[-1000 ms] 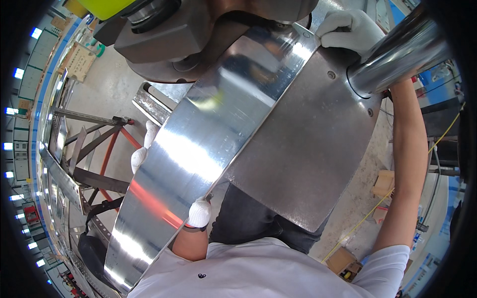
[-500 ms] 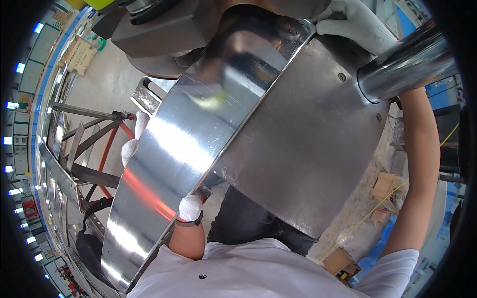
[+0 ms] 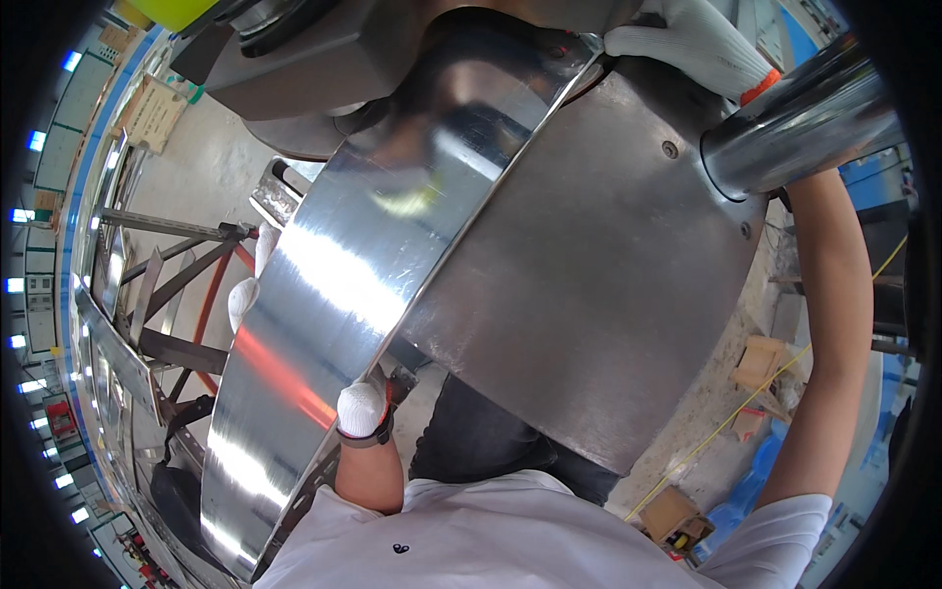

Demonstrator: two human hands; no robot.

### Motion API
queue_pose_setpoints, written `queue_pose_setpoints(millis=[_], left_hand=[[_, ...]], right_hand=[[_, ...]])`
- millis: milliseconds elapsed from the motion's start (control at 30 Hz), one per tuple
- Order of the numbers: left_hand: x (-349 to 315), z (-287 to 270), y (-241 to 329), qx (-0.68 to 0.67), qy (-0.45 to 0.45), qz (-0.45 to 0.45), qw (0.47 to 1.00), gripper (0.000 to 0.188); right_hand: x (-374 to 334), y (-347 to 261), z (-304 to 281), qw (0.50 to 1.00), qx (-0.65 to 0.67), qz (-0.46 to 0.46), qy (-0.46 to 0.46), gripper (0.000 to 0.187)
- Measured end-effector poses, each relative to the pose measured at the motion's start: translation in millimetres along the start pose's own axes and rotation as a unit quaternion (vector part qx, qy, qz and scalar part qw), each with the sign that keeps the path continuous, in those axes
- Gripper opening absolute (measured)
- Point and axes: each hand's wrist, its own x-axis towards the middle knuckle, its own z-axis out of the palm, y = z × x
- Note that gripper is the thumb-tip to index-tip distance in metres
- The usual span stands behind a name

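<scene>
A long, shiny metal sheet [image 3: 324,285] slants from the top middle to the lower left, mirroring light and colours. My left hand [image 3: 363,407], in a white glove, is closed on its near edge. White-gloved fingertips [image 3: 243,299] show past its far left edge; the sheet hides what joins them to a hand. At the upper corner, my right hand [image 3: 677,44], also white-gloved, pinches the sheet's edge. My right forearm passes behind a thick polished cylinder [image 3: 800,128]. Beside the sheet lies a broad dark steel plate [image 3: 589,265] with recessed screws.
A heavy grey machine part [image 3: 304,74] stands at the upper left. A metal frame with orange bars [image 3: 206,304] is at left, a black strapped bag [image 3: 182,491] below it. Cardboard boxes [image 3: 677,520] and a yellow line [image 3: 721,432] are on the floor at right.
The sheet's upper end has shifted a little left, and a dark gap shows between it and the plate near my right hand. Both hands have moved slightly left with it.
</scene>
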Motion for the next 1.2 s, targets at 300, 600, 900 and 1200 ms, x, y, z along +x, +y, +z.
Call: queue_pose_setpoints(millis=[300, 600, 900, 1200], left_hand=[[2, -1, -7, -0.055, 0.035, -0.027, 0.998, 0.104], [5, 2, -5, -0.033, -0.029, 0.068, 0.997, 0.067], [3, -7, -5, 0.008, -0.035, 0.032, 0.999, 0.062], [0, -8, 3, -0.036, -0.021, -0.009, 0.999, 0.113]], right_hand=[[1, 5, 0, 0.999, -0.018, -0.033, 0.001, 0.028], [2, -1, 1, 0.999, -0.023, -0.020, 0.008, 0.029], [2, 1, 0, 0.999, -0.035, -0.018, 0.016, 0.031], [2, -1, 0, 0.999, -0.025, -0.026, 0.014, 0.030]])
